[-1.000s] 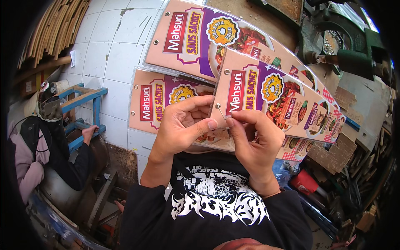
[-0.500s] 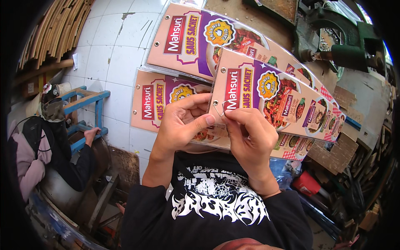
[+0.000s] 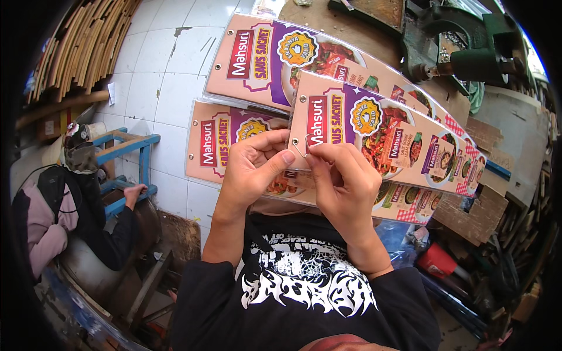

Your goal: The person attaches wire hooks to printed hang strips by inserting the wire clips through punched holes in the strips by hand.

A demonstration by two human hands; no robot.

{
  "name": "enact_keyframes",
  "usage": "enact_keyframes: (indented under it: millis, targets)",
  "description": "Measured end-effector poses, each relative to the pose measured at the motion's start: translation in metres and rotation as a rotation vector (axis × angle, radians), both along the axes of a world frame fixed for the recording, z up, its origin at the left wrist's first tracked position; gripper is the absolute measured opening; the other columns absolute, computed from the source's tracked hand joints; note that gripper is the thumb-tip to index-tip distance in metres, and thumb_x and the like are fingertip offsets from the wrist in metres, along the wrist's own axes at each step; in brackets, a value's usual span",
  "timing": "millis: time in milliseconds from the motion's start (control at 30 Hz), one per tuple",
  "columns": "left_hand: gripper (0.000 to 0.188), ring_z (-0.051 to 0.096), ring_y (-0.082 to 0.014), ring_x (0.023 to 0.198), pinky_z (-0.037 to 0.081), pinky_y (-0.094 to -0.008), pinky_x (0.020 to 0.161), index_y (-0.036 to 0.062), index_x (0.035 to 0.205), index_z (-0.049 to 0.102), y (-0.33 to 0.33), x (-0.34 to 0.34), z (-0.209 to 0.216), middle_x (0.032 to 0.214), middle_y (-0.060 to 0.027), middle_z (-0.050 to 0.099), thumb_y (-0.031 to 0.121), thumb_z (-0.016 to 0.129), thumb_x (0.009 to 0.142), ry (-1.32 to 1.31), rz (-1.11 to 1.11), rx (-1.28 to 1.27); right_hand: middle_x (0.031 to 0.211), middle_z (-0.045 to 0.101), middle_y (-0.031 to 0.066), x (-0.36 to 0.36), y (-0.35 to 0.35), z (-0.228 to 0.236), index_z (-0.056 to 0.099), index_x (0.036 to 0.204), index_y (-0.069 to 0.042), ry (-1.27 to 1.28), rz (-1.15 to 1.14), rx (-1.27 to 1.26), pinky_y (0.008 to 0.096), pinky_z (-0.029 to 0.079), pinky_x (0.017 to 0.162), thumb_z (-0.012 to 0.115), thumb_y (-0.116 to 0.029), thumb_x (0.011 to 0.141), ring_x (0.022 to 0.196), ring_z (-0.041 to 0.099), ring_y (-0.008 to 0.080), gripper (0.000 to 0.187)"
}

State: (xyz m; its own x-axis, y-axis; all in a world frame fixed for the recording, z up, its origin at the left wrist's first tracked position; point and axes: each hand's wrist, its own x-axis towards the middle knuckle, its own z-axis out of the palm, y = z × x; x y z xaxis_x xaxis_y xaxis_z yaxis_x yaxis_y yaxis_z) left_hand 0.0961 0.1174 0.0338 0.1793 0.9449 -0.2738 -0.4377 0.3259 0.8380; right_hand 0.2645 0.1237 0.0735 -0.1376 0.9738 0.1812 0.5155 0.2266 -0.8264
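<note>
A long, tapering printed card (image 3: 404, 149) in peach and purple, with metal eyelets at its left edge, lies over other cards in front of me. My left hand (image 3: 249, 169) grips its near left corner, thumb on top and fingers curled at the edge. Through the lower eyelet runs a thin bent wire hook (image 3: 300, 150). My right hand (image 3: 345, 184) pinches the wire's right end between thumb and fingertips, over the card. Beneath lie a similar card (image 3: 202, 161) at the left and a stack of such cards (image 3: 252, 88) farther away, both with eyelets.
A green cast-metal machine (image 3: 468, 41) stands at the far right. On the left, a person (image 3: 105, 234) sits near a blue wooden stool (image 3: 144, 167) on white tiles (image 3: 170, 99). Wooden strips (image 3: 82, 41) are piled at the far left. A red container (image 3: 438, 260) lies at right.
The top card has shifted slightly left, and my right hand has moved left with the wire. My left hand keeps its grip on the corner.
</note>
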Motion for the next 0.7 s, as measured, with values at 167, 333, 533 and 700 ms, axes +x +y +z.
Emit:
enact_keyframes:
  millis: [167,333,533,700]
  targets:
    - [0.037,0.066,-0.0174,0.100,0.053,-0.0305,0.089,-0.0133,0.125,0.055,-0.001,0.000,0.001,0.111,-0.0178,0.067,0.003,0.064,0.093,0.007,0.003,-0.003,0.076,0.065,0.0113,0.000,0.001,0.002,0.066,0.091,-0.001,0.027,-0.024,-0.019,0.0325,0.050,0.053,0.069,0.003,0.082,0.060,0.065,0.0241,0.010]
    - [0.037,0.066,-0.0169,0.099,0.053,-0.0304,0.089,-0.0124,0.125,0.056,-0.002,0.000,-0.002,0.110,-0.0169,0.068,0.004,0.064,0.093,0.009,0.001,0.009,0.078,0.067,0.0118,-0.002,0.004,0.007,0.066,0.091,-0.001,0.042,-0.050,-0.093,0.0310,0.053,0.055,0.068,0.001,0.082,0.063,0.069,0.0225,0.010]
    - [0.037,0.066,-0.0168,0.098,0.053,-0.0301,0.088,-0.0110,0.125,0.056,-0.002,0.000,-0.003,0.109,-0.0162,0.068,0.005,0.065,0.092,-0.003,0.007,0.022,0.077,0.068,0.0119,-0.002,0.010,0.009,0.066,0.090,-0.001,0.036,-0.022,-0.118,0.0305,0.053,0.055,0.068,0.000,0.079,0.063,0.069,0.0221,0.011]
    - [0.037,0.067,-0.0170,0.098,0.054,-0.0299,0.088,-0.0098,0.124,0.056,-0.003,-0.003,-0.009,0.109,-0.0162,0.069,0.005,0.066,0.092,0.011,-0.012,0.067,0.077,0.068,0.0116,-0.004,0.013,0.012,0.066,0.089,-0.001,0.023,-0.009,-0.075,0.0308,0.054,0.055,0.067,0.001,0.078,0.062,0.068,0.0220,0.011]
